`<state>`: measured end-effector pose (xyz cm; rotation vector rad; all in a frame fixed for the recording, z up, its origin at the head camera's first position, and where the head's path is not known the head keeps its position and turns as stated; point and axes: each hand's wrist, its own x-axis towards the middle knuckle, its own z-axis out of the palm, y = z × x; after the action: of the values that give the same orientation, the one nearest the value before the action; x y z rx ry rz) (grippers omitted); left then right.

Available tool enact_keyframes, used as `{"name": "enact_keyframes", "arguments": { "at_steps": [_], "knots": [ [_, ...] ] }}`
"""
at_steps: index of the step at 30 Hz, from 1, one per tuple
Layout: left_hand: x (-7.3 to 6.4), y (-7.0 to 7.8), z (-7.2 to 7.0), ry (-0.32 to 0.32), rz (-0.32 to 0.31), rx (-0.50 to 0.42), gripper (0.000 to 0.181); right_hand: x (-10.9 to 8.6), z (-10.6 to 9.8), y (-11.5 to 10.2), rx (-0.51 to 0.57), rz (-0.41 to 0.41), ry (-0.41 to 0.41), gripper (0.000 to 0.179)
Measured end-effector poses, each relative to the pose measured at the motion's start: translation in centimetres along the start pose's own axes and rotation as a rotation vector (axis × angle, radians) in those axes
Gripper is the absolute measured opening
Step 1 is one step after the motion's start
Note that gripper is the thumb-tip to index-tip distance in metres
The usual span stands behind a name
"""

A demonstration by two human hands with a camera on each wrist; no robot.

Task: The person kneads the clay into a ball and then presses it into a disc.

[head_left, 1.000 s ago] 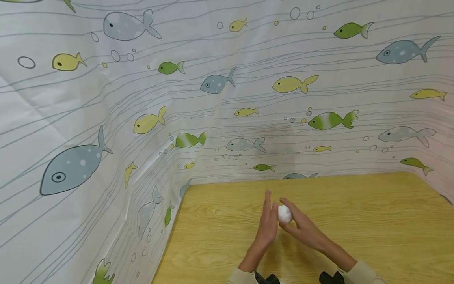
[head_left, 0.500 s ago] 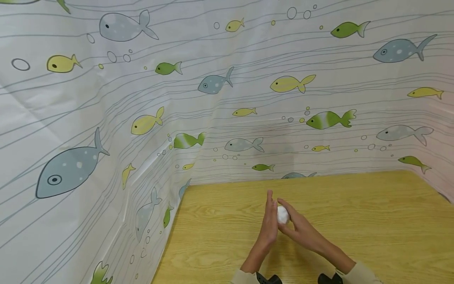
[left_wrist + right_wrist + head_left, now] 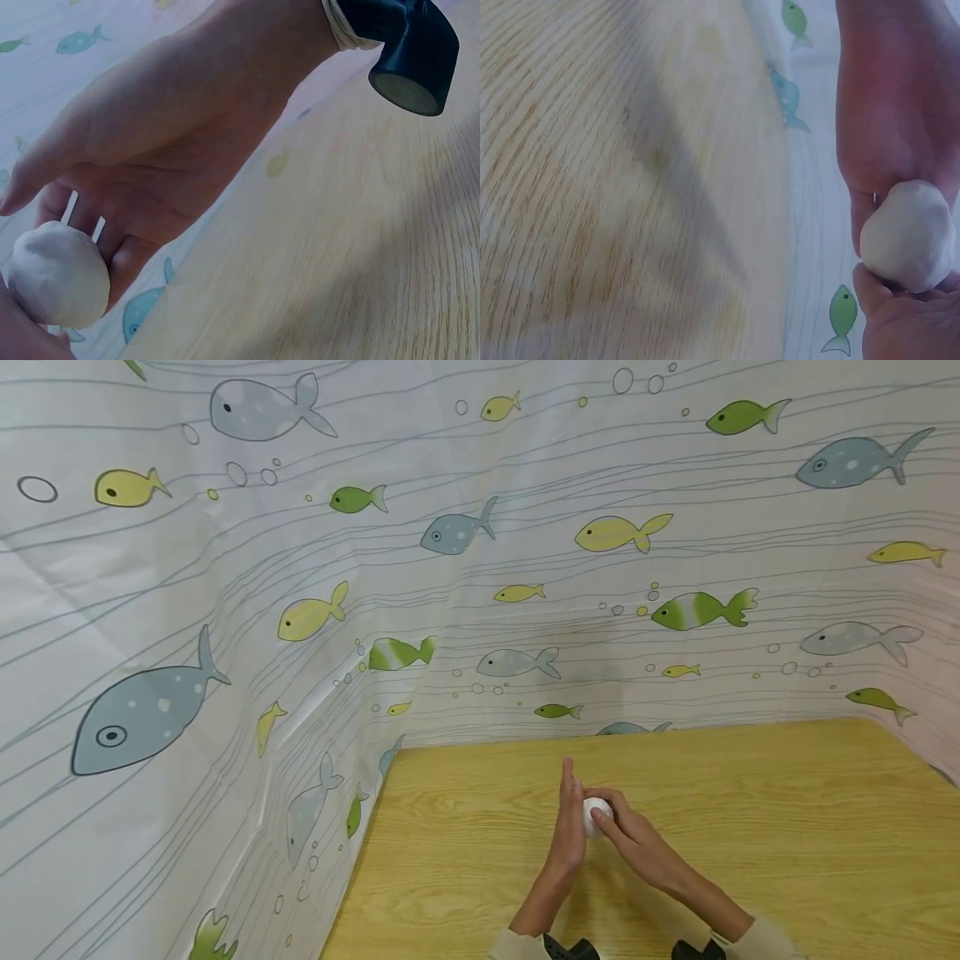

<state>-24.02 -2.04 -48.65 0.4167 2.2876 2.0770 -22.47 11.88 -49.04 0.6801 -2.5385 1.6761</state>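
Note:
A white ball of soft clay (image 3: 597,817), smooth with a slight bump, sits between my two hands above the wooden table. My left hand (image 3: 568,831) stands upright with its fingers straight, its palm side against the ball. From the right, my right hand (image 3: 645,847) grips it, the thumb across the near side and the fingers bent around the far side. In the left wrist view the right palm (image 3: 180,150) faces the clay ball (image 3: 60,274), and part of the left hand (image 3: 22,330) shows low at the edge. The ball (image 3: 909,236) hides some fingers in the right wrist view.
The light wooden table (image 3: 465,860) spreads beneath and around both hands. A white sheet printed with fish (image 3: 525,627) rises behind the table and along its left side. A black wrist mount (image 3: 416,60) sits at the right cuff.
My right thumb has moved up from below the clay ball onto its near side. The ball has shifted slightly left, closer to the left palm, and the left fingers have drawn into line.

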Motion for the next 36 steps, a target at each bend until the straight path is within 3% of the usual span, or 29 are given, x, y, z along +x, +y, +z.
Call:
{"name": "enact_keyframes", "arguments": {
  "at_steps": [4,7,12,15,20,25,31,36],
  "knots": [
    [0.0,0.1,0.5,-0.006,-0.025,-0.039,0.061,0.0,0.0,-0.1,0.143,0.139,0.017,0.043],
    [-0.1,0.3,0.9,-0.010,-0.044,-0.048,0.061,0.0,0.1,-0.3,0.329,0.270,0.058,0.048],
    [-0.3,0.6,1.4,0.008,-0.053,-0.028,0.060,0.1,0.7,-0.3,0.486,0.361,0.156,0.050],
    [-0.3,0.7,1.5,0.015,-0.049,-0.020,0.061,0.2,0.8,-0.3,0.466,0.353,0.209,0.049],
    [-0.3,0.6,1.4,0.064,-0.072,-0.027,0.060,0.3,0.7,-0.5,0.460,0.273,0.238,0.044],
    [0.0,0.5,1.3,0.098,-0.089,-0.059,0.062,0.4,0.7,-0.7,0.470,0.204,0.216,0.046],
    [0.1,0.4,1.5,0.092,-0.093,-0.070,0.064,0.2,1.0,-1.2,0.449,0.182,0.173,0.059],
    [0.0,0.5,1.5,0.083,-0.119,-0.110,0.062,0.2,1.3,-1.3,0.453,0.127,0.174,0.058]
  ]
}}
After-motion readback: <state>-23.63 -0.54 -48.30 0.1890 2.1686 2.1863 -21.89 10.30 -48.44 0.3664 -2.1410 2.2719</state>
